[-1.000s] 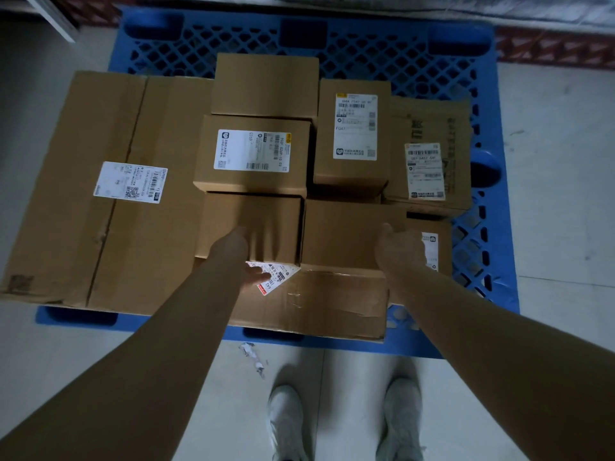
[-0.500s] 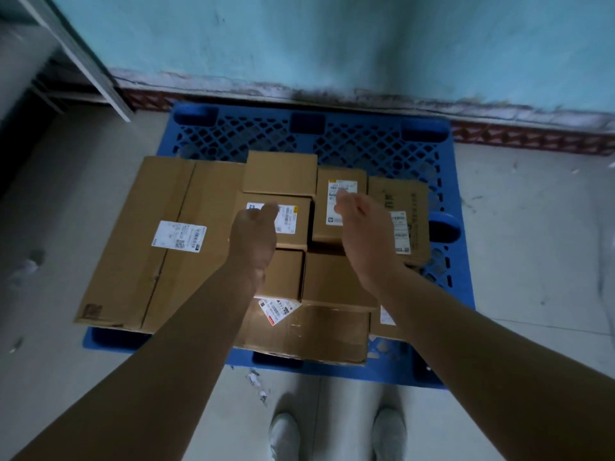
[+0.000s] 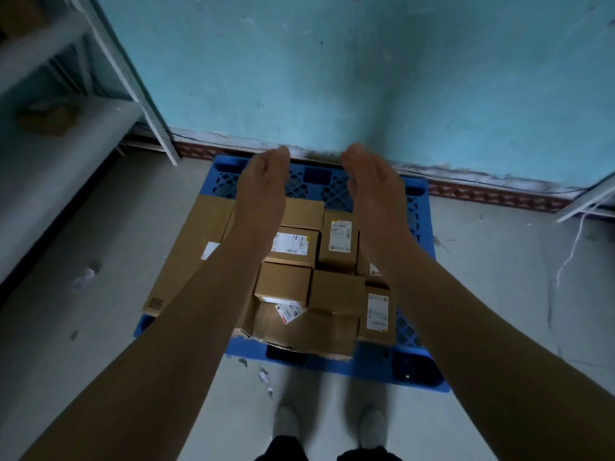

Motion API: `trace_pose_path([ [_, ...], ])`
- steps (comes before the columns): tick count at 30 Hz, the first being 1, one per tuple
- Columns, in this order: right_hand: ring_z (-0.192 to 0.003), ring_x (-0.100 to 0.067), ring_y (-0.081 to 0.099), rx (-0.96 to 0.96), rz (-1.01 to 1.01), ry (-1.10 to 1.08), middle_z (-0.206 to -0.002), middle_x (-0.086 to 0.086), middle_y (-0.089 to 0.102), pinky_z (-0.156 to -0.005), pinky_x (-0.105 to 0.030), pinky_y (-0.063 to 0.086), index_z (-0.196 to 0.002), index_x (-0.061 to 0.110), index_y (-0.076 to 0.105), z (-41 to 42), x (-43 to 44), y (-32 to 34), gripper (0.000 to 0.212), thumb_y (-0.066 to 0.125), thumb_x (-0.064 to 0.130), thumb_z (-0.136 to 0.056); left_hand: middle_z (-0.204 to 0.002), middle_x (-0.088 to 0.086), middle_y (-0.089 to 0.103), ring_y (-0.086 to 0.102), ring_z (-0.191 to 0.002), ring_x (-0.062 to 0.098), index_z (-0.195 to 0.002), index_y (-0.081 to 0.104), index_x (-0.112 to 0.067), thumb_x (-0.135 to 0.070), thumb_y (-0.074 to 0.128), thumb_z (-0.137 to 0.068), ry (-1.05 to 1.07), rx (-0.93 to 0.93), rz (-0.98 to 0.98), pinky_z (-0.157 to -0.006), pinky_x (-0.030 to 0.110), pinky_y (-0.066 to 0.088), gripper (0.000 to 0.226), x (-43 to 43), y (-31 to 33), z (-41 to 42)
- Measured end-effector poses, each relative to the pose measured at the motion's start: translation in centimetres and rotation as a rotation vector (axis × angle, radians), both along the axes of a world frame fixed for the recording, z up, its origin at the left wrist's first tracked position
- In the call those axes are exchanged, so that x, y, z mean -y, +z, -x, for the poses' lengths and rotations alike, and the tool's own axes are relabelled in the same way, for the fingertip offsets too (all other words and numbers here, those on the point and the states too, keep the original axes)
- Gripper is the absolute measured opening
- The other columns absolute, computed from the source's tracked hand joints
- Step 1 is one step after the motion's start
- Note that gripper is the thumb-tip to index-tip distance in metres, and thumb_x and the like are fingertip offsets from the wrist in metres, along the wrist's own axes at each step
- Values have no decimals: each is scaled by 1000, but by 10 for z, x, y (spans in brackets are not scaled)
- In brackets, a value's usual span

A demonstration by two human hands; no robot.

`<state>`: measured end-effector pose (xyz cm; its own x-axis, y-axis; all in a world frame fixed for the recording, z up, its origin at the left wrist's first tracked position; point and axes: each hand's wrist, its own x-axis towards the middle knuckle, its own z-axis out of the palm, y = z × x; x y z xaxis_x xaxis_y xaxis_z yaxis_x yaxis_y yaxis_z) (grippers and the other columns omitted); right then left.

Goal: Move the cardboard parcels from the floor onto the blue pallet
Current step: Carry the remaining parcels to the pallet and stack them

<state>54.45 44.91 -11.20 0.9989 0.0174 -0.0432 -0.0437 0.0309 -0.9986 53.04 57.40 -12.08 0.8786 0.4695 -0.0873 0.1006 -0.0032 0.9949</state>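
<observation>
Both empty, our left hand (image 3: 264, 181) and right hand (image 3: 369, 183) hover with fingers loosely straight in mid-frame above the cardboard parcels (image 3: 286, 282) stacked on the blue pallet (image 3: 336, 191); we judge ourselves between loads, so next we must turn for any parcel left on the floor (image 3: 499, 311).
</observation>
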Motion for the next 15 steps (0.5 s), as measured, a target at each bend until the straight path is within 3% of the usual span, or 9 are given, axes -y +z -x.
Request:
trace_pose_path([
  [3,-81,-8,54,73,-51,28,-83,1,58,-84,-27,45,-85,19,60,20,2,27,22,51,35,-96,-93,3,54,51,-87,12,-82,53,-22,-32,49,-98,-8,91,-9,-79,28,41,19,0,33,28],
  [7,-114,-7,58,93,-143,122,-116,7,64,-107,-31,40,-101,32,61,42,11,53,13,48,34,-98,-108,-6,65,62,-100,4,-108,60,-20,-33,47,-99,45,153,-1,-75,14,47,21,4,65,64],
  [12,-116,-6,57,131,-197,245,-120,6,64,-109,-35,39,-104,29,63,54,23,77,15,50,32,-97,-114,-8,66,63,-104,3,-116,60,-20,-38,44,-99,104,244,-66,-100,29,45,30,17,90,102],
  [15,-120,-6,54,169,-174,376,-129,4,60,-110,-34,38,-122,18,60,58,30,85,38,52,41,-93,-118,-5,64,62,-107,4,-121,57,-18,-45,43,-97,163,294,-108,-102,31,44,39,31,102,119],
])
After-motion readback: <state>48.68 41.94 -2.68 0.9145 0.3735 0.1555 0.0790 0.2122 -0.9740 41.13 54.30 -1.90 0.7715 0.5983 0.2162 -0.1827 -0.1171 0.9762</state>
